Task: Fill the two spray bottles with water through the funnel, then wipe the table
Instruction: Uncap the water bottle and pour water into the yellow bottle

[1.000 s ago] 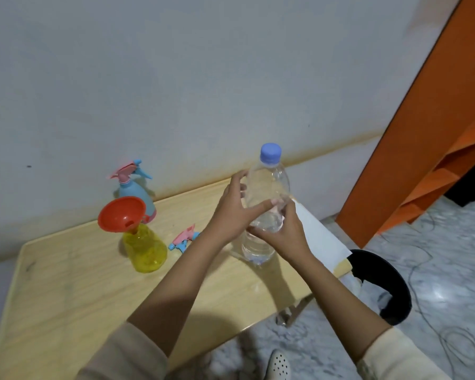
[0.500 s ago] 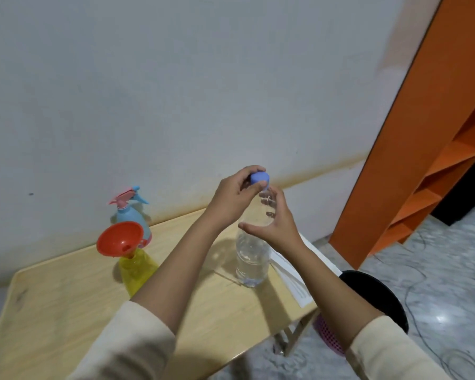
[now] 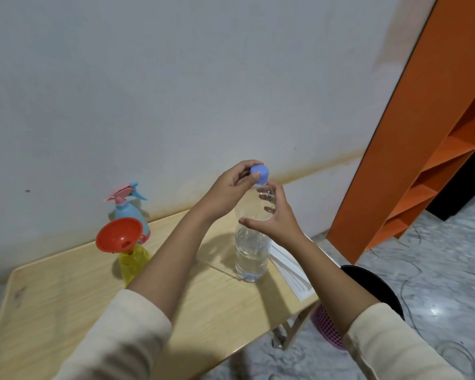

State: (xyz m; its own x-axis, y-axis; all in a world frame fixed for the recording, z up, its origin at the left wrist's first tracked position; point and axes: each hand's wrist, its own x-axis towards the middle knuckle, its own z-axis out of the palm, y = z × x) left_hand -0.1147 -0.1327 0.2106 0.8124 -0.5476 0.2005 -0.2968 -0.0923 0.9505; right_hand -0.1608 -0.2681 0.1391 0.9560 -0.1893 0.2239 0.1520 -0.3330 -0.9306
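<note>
A clear water bottle (image 3: 251,253) stands upright on the wooden table (image 3: 66,297), partly full. My left hand (image 3: 231,187) pinches its blue cap (image 3: 259,174) from above. My right hand (image 3: 274,215) wraps round the bottle's upper part. To the left stands a yellow spray bottle (image 3: 133,263) without its head, an orange funnel (image 3: 118,234) seated in its neck. Behind it stands a blue spray bottle (image 3: 129,212) with a pink and blue trigger head. My left forearm hides the table between the bottles.
Folded white cloths or paper (image 3: 291,272) lie at the table's right edge. A black-rimmed pink bin (image 3: 368,283) stands on the floor beside the table. An orange shelf unit (image 3: 428,160) rises at the right. A white wall backs the table.
My left hand went from the bottle's side up to the blue cap and now pinches it. My right hand shifted up the bottle. The view tilted upward.
</note>
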